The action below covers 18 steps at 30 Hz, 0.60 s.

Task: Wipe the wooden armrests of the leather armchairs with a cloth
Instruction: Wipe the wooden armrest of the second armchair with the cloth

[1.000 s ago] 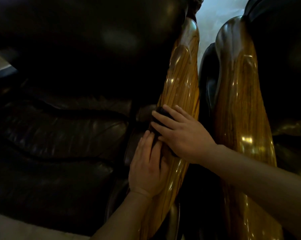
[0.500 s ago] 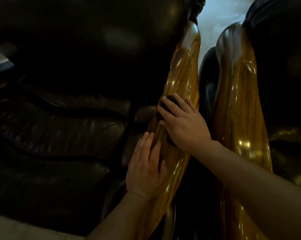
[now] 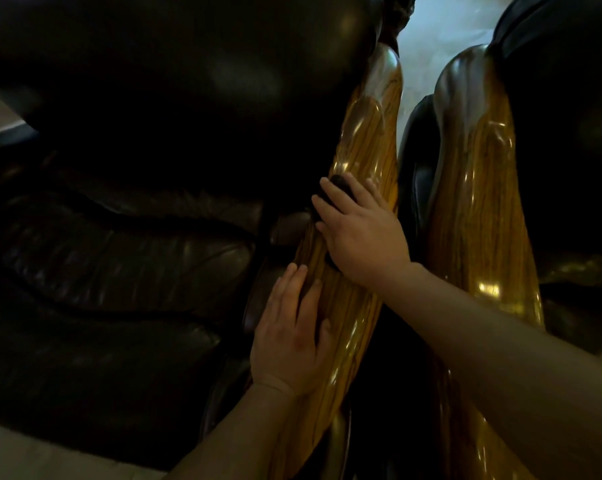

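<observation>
1. At far left a dark leather armchair (image 3: 126,258) fills most of the view, its seat cushion creased and faintly shiny in dim light.
2. Next, the left hand (image 3: 289,337) lies flat on the near part of a glossy wooden armrest (image 3: 365,157), fingers together and extended. Its grip is spread flat, pinching nothing; it seems to steady the body.
3. That armrest runs from bottom centre up toward the chair's back, striped golden brown with bright reflections.
4. Just above the left hand, the right hand (image 3: 358,233) presses a small dark cloth (image 3: 341,187) onto the same armrest, about midway along it. The fingers are splayed over the cloth, which shows only at the fingertips and under the palm.
5. The cloth looks soft, light and easily bunched. It is probably best held flat under the palm, because the polished wood looks slippery and curved.
6. To the right, across a narrow gap, stands a second wooden armrest (image 3: 483,209), belonging to another dark armchair (image 3: 566,133). No hand touches it.
</observation>
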Motion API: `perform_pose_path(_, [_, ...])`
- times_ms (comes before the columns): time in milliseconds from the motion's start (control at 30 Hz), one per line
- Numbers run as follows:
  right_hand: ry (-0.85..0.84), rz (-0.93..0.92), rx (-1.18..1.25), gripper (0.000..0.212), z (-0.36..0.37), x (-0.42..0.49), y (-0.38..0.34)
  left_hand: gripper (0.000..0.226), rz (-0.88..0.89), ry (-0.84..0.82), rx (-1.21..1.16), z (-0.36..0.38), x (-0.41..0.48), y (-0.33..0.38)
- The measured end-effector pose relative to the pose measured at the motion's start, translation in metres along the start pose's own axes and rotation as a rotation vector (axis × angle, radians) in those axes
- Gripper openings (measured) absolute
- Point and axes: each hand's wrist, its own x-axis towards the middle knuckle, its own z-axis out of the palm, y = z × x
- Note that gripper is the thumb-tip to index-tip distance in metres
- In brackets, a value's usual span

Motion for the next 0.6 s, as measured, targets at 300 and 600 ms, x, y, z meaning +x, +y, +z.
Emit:
perform_pose_path(300, [0.264,0.322,0.361,0.044,0.009,-0.033,0.004,0.049,-0.004,-0.013,-0.017,0.0,0.001,-0.001])
perform_pose_path(600, [0.208,0.416,0.457,0.05,0.002,-0.015,0.023,0.048,-0.019,-0.02,-0.013,-0.004,0.002,0.003])
